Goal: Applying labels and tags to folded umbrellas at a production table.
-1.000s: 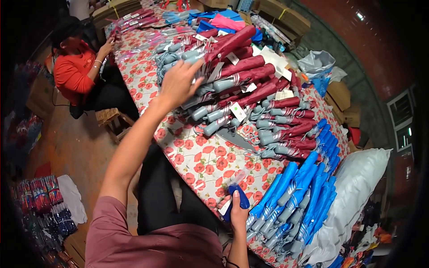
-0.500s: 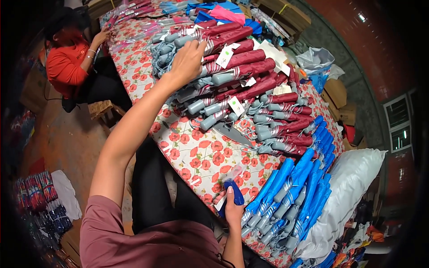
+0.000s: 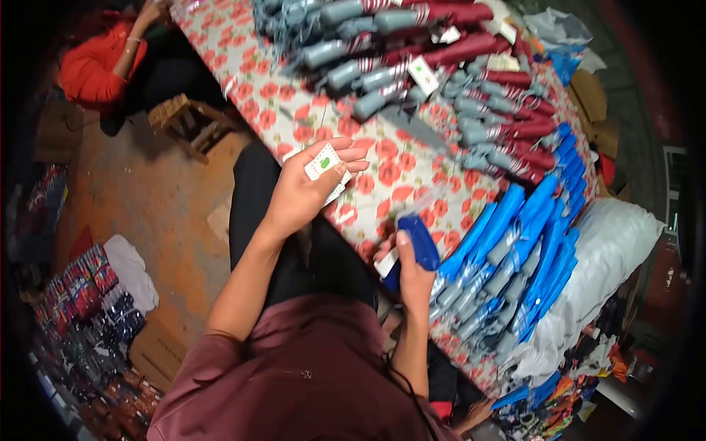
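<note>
Meanwhile the left hand (image 3: pixel 305 192) pinches white tags (image 3: pixel 326 165) in its grip, the right hand (image 3: pixel 412 273) clasping a blue tool (image 3: pixel 421 245).

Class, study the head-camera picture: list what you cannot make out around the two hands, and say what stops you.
1. Card stack in the left hand: the print is too small, and fingers hide how many cards.
2. Blue tool in the right hand: its lower part is hidden by the hand.
3. Floral table: its far end is cut off by the top edge.
</note>
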`<control>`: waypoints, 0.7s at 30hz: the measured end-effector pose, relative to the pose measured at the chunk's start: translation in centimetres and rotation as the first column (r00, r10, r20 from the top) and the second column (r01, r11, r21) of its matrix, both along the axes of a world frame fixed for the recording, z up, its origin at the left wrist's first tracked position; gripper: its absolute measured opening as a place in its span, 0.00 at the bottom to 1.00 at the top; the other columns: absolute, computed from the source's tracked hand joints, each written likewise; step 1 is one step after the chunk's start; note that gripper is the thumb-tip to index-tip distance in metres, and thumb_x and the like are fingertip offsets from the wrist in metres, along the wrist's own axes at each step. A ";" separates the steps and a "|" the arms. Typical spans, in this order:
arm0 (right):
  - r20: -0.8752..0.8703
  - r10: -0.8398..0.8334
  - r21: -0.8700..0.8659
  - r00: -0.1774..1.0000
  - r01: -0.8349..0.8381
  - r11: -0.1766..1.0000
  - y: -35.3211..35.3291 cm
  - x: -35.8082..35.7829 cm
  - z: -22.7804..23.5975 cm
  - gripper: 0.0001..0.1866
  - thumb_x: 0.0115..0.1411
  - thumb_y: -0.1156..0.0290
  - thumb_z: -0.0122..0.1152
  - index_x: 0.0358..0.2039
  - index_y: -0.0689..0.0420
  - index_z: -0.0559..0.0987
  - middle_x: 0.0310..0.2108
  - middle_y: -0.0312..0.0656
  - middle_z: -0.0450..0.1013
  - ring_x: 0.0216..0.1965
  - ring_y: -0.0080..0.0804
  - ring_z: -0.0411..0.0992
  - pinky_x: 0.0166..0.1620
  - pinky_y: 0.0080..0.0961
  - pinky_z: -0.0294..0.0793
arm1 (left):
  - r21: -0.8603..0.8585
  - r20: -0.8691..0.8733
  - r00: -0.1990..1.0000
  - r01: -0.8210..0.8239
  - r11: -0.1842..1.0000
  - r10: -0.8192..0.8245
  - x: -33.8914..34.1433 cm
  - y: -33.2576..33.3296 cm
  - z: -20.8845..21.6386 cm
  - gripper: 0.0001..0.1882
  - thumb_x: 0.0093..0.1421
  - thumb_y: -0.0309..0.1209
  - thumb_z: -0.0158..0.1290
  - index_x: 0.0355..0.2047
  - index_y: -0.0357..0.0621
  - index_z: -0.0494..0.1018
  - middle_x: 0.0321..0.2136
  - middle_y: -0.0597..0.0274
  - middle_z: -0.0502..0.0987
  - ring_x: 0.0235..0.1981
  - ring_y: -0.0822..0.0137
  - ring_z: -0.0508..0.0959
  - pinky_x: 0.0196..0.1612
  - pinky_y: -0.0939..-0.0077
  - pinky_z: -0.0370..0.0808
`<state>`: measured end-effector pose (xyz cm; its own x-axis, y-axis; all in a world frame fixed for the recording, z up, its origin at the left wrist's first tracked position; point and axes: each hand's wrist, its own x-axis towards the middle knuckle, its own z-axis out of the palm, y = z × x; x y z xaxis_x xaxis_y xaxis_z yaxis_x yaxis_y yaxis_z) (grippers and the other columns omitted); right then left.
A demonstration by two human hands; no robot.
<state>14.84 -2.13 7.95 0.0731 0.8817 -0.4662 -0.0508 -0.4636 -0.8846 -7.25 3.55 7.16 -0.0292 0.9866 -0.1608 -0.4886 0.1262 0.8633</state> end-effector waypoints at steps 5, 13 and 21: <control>-0.032 0.037 0.050 0.999 -0.035 0.998 -1.3 -0.2 1.3 0.16 0.70 0.64 0.59 0.47 0.66 0.79 0.30 0.43 0.79 0.28 0.30 0.79 0.35 0.21 0.80 | -0.184 -0.049 0.999 0.004 0.983 -0.013 1.4 -4.9 -0.2 0.19 0.66 0.20 0.53 0.57 0.27 0.69 0.49 0.44 0.80 0.46 0.56 0.84 0.49 0.69 0.84; -0.043 0.117 -0.013 0.992 -0.118 0.993 -2.2 -0.6 1.0 0.13 0.70 0.70 0.58 0.45 0.69 0.80 0.34 0.46 0.81 0.31 0.29 0.78 0.39 0.23 0.79 | -0.457 0.192 0.981 0.095 0.884 -0.007 1.8 -8.0 -1.1 0.13 0.67 0.23 0.55 0.50 0.29 0.75 0.42 0.51 0.84 0.38 0.64 0.84 0.40 0.76 0.84; -0.086 0.238 0.082 0.967 -0.232 0.969 -2.9 0.6 1.0 0.12 0.70 0.71 0.58 0.44 0.69 0.81 0.33 0.44 0.81 0.32 0.31 0.78 0.39 0.22 0.78 | -0.287 -0.034 0.992 0.109 0.952 -0.124 2.0 -9.9 -1.0 0.13 0.67 0.25 0.58 0.49 0.30 0.76 0.39 0.53 0.84 0.34 0.68 0.83 0.35 0.78 0.84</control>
<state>15.41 -5.02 8.99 -0.1813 0.8996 -0.3972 -0.0325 -0.4092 -0.9119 -5.24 -6.38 6.20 0.0681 0.8973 -0.4361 -0.4123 0.4234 0.8067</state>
